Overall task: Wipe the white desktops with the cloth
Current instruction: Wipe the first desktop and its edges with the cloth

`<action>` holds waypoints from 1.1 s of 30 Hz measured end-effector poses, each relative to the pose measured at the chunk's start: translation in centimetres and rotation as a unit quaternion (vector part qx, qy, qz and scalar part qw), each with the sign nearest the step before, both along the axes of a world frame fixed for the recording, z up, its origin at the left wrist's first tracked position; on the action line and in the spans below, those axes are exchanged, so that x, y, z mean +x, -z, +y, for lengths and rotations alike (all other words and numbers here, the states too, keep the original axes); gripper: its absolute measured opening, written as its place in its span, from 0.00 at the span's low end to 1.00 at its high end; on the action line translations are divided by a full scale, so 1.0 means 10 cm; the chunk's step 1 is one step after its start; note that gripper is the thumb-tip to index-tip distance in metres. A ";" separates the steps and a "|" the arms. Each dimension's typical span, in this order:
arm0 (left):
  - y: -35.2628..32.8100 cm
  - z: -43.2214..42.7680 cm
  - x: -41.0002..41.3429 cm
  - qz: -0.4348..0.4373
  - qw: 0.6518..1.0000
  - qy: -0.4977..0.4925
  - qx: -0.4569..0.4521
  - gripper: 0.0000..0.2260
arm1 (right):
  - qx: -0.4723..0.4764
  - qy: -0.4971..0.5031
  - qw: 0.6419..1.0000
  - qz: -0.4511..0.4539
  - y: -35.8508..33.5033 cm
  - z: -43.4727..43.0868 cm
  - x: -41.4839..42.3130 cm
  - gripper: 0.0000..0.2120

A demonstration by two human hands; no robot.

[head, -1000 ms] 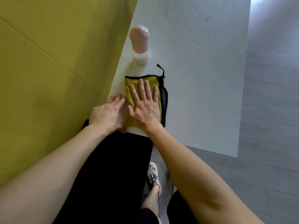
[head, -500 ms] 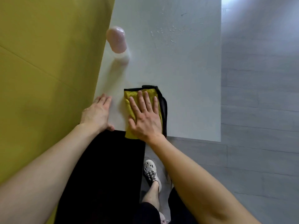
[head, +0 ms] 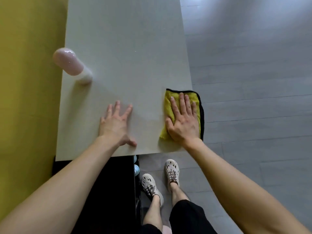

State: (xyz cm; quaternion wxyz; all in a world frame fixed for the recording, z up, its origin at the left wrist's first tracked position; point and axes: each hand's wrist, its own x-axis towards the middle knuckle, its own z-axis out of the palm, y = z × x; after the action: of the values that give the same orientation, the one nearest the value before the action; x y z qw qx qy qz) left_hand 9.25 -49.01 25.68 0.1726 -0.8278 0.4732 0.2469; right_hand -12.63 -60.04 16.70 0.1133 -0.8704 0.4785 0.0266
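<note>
Wiping duty: right hand [head: 183,123], fingers [head: 182,102] straight, presses a folded yellow microfibre cloth [head: 168,107] flat at the four-o'clock corner of the white desktop [head: 126,56], black hem overhanging the edge. Left hand [head: 116,124] lies flat and empty at six o'clock. Soft and light, the cloth likely bunches unless palm-pinned centrally.

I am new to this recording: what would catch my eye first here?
The yellow cloth under the flat right hand, at the white desktop's near right corner. The left hand lies flat on the desktop, apart from it; a pink bottle stands by the yellow wall.
</note>
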 end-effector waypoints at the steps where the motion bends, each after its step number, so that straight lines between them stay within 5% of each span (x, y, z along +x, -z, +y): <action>1: 0.06 -0.03 -0.03 0.001 1.000 -0.001 0.005 0.73 | -0.003 0.002 1.000 -0.004 0.01 -0.31 0.20 0.40; 5: 0.20 0.00 0.04 -0.023 1.000 0.008 -0.005 0.76 | 0.006 0.043 0.999 -0.013 -0.04 -1.10 0.88 0.40; 13: 0.16 0.01 0.04 -0.010 1.000 0.013 -0.026 0.76 | 0.024 -0.076 0.996 -0.039 -0.06 0.58 -0.35 0.44; 20: 0.20 0.01 0.05 -0.010 1.000 -0.004 -0.021 0.76 | -0.003 -0.018 1.000 0.002 0.05 -1.21 0.88 0.40; 27: 0.20 0.00 0.04 -0.010 1.000 0.000 -0.023 0.76 | 0.015 -0.065 0.997 -0.044 -0.07 0.59 -0.34 0.43; 33: 0.21 -0.02 0.05 -0.009 1.000 -0.009 -0.028 0.77 | 0.011 -0.035 0.999 -0.013 -0.03 -0.92 0.55 0.40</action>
State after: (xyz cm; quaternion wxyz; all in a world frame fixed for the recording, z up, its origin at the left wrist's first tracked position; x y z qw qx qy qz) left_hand 9.71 -49.22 23.60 0.1512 -0.8387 0.4713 0.2273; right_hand -7.17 -69.22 16.98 0.1278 -0.8854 0.4463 0.0245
